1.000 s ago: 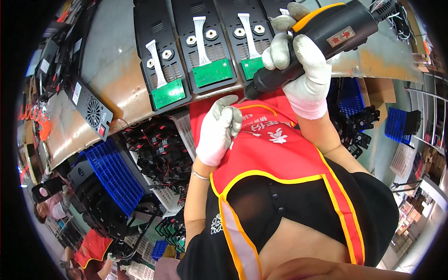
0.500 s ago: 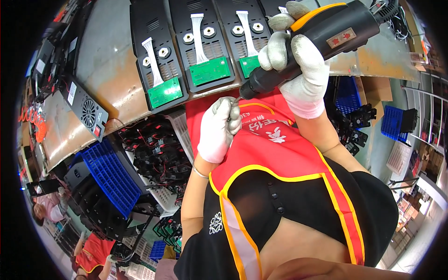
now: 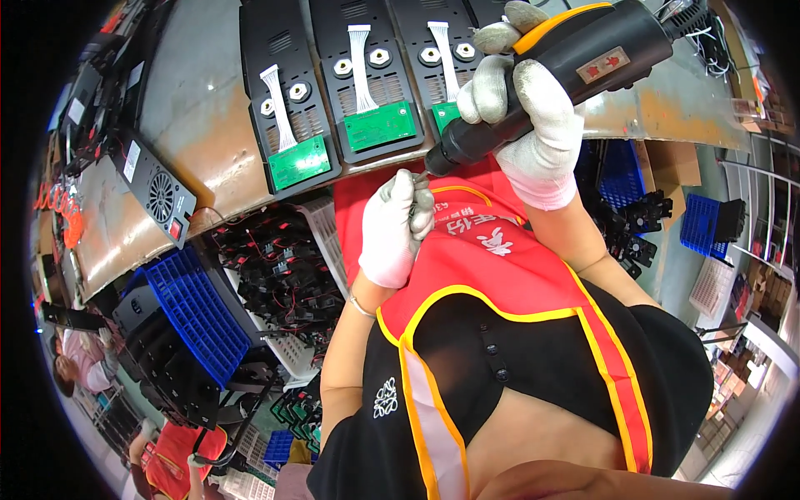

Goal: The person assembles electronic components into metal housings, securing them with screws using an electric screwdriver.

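Observation:
My right hand (image 3: pixel 533 117), in a white glove, is wrapped round a black and orange electric screwdriver (image 3: pixel 596 62). Its nose slants down to the left. Just off that nose, my gloved left hand (image 3: pixel 398 221) has thumb and forefinger pinched at the tool's tip; whatever small thing lies between them is too little to name. Beyond both hands, black perforated panels (image 3: pixel 287 125) lie in a row on the bench. Each of the nearer ones carries a green circuit board (image 3: pixel 380 127), a white ribbon cable (image 3: pixel 360 71) and hex nuts.
A black unit with a fan grille (image 3: pixel 158 196) lies at the bench's left edge. Below it stand a blue crate (image 3: pixel 198 317) and a white basket (image 3: pixel 325 242) beside wired black parts. More blue crates (image 3: pixel 704 223) are at the right. Other people (image 3: pixel 175 458) work at lower left.
Both hands hold nearly the same pose, with the screwdriver shifted slightly left. The panels appear a little farther right in view. At lower left, a co-worker has moved.

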`<state>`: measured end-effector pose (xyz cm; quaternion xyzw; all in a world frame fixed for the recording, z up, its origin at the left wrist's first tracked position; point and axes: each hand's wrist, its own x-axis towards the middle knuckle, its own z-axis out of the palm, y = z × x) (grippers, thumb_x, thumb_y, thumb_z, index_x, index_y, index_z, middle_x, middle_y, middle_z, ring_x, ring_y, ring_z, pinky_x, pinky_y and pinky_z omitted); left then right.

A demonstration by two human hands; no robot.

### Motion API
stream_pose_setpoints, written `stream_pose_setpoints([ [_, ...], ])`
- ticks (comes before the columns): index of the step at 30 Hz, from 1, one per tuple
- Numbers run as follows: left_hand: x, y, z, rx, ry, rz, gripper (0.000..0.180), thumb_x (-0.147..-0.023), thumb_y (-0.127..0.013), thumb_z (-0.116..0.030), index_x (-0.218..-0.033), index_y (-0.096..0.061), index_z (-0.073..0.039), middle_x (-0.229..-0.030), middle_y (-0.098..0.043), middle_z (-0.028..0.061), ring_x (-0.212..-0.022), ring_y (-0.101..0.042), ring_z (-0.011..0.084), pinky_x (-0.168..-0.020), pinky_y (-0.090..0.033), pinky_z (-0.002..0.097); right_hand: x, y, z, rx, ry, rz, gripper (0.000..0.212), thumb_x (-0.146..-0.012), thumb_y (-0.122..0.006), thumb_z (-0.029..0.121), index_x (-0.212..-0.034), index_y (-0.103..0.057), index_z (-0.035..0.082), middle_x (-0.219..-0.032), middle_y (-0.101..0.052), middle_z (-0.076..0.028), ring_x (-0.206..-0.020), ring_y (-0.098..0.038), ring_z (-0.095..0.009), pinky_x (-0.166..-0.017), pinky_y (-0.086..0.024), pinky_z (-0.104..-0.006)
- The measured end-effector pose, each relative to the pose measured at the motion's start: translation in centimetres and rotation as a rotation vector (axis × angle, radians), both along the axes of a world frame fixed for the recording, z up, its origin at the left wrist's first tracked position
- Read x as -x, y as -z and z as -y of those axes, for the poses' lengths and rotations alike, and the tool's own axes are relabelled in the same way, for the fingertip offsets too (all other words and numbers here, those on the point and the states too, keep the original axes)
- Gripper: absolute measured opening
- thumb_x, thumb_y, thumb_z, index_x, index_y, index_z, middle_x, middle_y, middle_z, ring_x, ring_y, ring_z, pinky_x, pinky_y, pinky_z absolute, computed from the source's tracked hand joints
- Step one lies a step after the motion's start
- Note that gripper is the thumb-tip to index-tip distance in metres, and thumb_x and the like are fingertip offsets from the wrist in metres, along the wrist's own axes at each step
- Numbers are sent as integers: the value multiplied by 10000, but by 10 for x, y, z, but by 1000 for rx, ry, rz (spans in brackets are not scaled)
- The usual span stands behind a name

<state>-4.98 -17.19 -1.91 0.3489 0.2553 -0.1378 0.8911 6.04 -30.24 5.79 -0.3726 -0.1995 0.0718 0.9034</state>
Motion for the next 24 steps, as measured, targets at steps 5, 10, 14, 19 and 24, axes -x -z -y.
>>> stream_pose_setpoints([
  [5,3,11,0,222,-47,154,291,-960,-524,-295,-1025,-521,-11,-716,-480,1,-485,-307,46,-452,-262,199,-3,0,-1,114,72,129,465,-904,-527,157,-1337,-381,69,-1161,-554,-76,-670,-481,-97,-646,-433,-299],
  [10,0,4,3,191,-162,212,233,-939,-565,-225,-1057,-521,-29,-774,-528,17,-497,-315,50,-464,-278,204,-8,-1,-8,-45,26,122,462,-906,-525,163,-1336,-381,74,-1156,-549,-60,-658,-466,-85,-644,-431,-290],
  [14,-1,2,-1,91,-214,262,215,-944,-552,-188,-1091,-520,-34,-807,-562,35,-528,-356,52,-479,-302,206,-15,-7,-16,-46,2,96,455,-908,-527,185,-1328,-387,82,-1140,-541,-43,-652,-455,-74,-640,-425,-280],
  [19,5,11,-14,88,-320,118,285,-999,-417,-327,-869,-480,-82,-661,-394,-17,-523,-357,54,-457,-296,210,-39,-11,-36,-55,-28,88,407,-923,-498,158,-1312,-407,79,-1144,-565,-64,-657,-458,-95,-641,-422,-295],
  [24,8,6,-21,-82,-349,43,238,-975,-489,-267,-804,-447,-108,-586,-347,-50,-461,-312,44,-406,-251,201,-48,-17,-69,53,1,6,437,-867,-589,35,-1267,-417,3,-1016,-612,-125,-665,-585,-150,-620,-519,-312],
])
